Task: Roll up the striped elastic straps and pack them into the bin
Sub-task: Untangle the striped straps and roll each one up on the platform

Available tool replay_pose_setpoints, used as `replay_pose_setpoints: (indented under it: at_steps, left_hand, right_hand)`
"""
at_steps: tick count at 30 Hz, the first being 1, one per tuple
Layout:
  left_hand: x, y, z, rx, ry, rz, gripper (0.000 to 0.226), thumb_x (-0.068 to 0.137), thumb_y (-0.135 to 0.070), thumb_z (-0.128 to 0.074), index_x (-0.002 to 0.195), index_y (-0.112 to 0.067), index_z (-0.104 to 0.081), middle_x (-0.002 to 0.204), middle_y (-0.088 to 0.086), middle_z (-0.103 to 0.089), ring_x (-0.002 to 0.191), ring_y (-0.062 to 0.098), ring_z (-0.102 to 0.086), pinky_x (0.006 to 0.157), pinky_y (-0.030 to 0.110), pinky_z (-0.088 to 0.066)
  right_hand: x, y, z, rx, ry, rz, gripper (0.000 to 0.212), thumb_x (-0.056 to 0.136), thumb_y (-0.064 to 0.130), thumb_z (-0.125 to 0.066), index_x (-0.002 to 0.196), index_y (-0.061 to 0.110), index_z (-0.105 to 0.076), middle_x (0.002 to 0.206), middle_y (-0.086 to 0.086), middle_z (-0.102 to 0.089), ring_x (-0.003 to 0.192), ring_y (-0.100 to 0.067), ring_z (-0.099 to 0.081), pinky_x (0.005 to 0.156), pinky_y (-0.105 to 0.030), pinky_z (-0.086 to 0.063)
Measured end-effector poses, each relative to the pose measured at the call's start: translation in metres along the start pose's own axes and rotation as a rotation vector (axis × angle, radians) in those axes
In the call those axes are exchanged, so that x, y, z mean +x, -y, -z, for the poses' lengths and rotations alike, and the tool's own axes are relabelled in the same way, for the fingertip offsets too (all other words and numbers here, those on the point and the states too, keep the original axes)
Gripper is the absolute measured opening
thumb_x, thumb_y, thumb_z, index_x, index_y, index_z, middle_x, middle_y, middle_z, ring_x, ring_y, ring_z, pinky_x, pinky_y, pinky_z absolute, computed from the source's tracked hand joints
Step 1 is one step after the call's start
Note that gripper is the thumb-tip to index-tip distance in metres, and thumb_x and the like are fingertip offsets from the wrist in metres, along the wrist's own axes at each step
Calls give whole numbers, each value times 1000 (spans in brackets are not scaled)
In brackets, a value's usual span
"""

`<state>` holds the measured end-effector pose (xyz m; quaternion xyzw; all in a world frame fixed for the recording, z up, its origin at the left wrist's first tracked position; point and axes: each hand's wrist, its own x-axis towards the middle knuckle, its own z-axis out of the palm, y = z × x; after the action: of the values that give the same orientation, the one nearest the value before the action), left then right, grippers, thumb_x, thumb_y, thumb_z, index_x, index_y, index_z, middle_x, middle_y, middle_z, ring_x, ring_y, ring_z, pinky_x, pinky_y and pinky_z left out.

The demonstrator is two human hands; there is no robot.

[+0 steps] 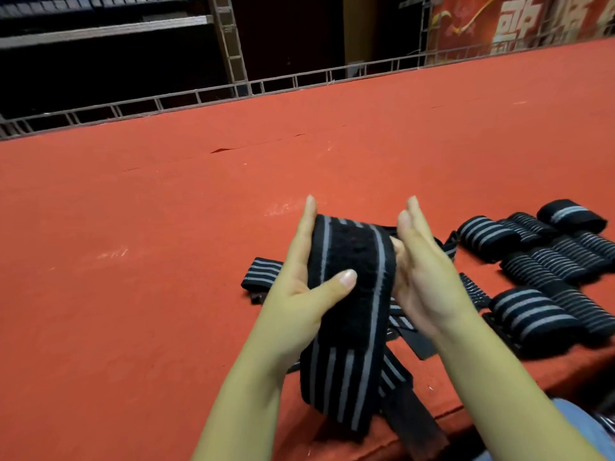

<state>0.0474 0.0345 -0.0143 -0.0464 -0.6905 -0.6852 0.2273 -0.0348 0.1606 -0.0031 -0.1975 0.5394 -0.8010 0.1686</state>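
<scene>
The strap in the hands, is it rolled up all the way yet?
Not yet. The strap is only partly rolled between the left hand and right hand; its striped tail hangs loose below them.

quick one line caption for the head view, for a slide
Left hand and right hand roll a black grey-striped elastic strap above a red felt table, rolled straps alongside.

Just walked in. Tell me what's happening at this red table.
A person is rolling a striped elastic strap above the red table. The left hand holds it with the thumb across the fuzzy black patch; the right hand presses flat against its other side. The strap's tail hangs toward the table edge. Finished rolls lie in a cluster to the right, and loose straps lie under the hands. No bin is in view.
</scene>
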Motion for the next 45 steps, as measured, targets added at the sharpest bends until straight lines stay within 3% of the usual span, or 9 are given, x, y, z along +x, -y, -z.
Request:
replay_pose_setpoints:
  at_steps: [5, 14, 17, 21, 26, 30, 34, 40, 45]
  left_hand:
    - [-10, 15, 6, -47, 106, 165, 88, 81, -12, -68, 142, -60, -27, 143, -22, -52, 128, 6, -54, 104, 32, -49]
    - [-2, 17, 8, -223, -141, 238, 58, 84, -40, -63, 133, -11, -55, 121, 9, -70, 110, 20, -68, 86, 27, -56]
    - [0, 19, 8, -213, -209, 205, 48, 84, -19, -63, 131, -13, -54, 112, 4, -74, 101, 17, -71, 78, 26, -58]
    - [-3, 22, 11, -181, -209, 158, 43, 85, 4, -61, 122, -17, -55, 105, 6, -75, 93, 18, -73, 71, 27, -58]
    - [-10, 26, 13, -165, -145, 141, 49, 75, 6, -65, 117, -19, -59, 101, 7, -75, 93, 19, -72, 73, 28, -58]
    - [-13, 26, 15, -124, -117, 161, 41, 73, -7, -66, 113, -16, -63, 105, 6, -74, 101, 23, -68, 87, 35, -56]
    - [-12, 18, 11, -72, -133, 148, 31, 81, -30, -74, 108, -17, -67, 98, -1, -75, 92, 14, -70, 75, 25, -55]
    - [-13, 19, 8, 68, -33, 121, 18, 89, -22, -64, 105, -19, -70, 98, -5, -74, 94, 11, -69, 80, 23, -53]
    - [-20, 20, 6, 84, 102, 185, 18, 88, -23, -58, 100, -17, -70, 91, -4, -72, 88, 11, -67, 76, 24, -52]
  right_hand:
    - [4, 4, 7, 32, -50, 164, 70, 96, 5, -49, 151, 33, -16, 94, -6, -75, 89, -18, -72, 75, -30, -58]
    - [-13, -18, 21, -187, 269, 78, 84, 90, 15, -55, 147, 47, -2, 106, -4, -72, 106, -18, -66, 91, -31, -52]
    - [-14, -30, 26, -275, 388, 11, 86, 94, 16, -54, 140, 57, 6, 121, -7, -67, 116, -22, -62, 103, -43, -46]
    - [-16, -35, 22, -229, 379, -17, 88, 95, 11, -53, 142, 51, 10, 119, 5, -69, 114, -13, -63, 94, -28, -51]
    - [-9, -32, 19, -144, 144, -30, 80, 80, 29, -58, 151, 27, -23, 103, 1, -75, 100, -13, -69, 78, -23, -54]
    - [-11, -31, 19, -203, 152, 38, 32, 84, 16, -62, 116, 12, -61, 100, -7, -75, 95, -22, -71, 82, -34, -54]
    - [-16, -32, 20, -289, 206, 68, 15, 87, 6, -64, 101, 11, -63, 94, -7, -75, 92, -20, -71, 82, -30, -55]
    - [-11, -25, 12, -339, 137, 143, 34, 83, 53, -62, 89, 20, -67, 82, -15, -64, 76, -23, -61, 71, -36, -51]
    - [-5, -10, 14, -320, 153, 165, 28, 76, 34, -71, 79, 6, -69, 74, 1, -71, 70, -8, -65, 63, -22, -51]
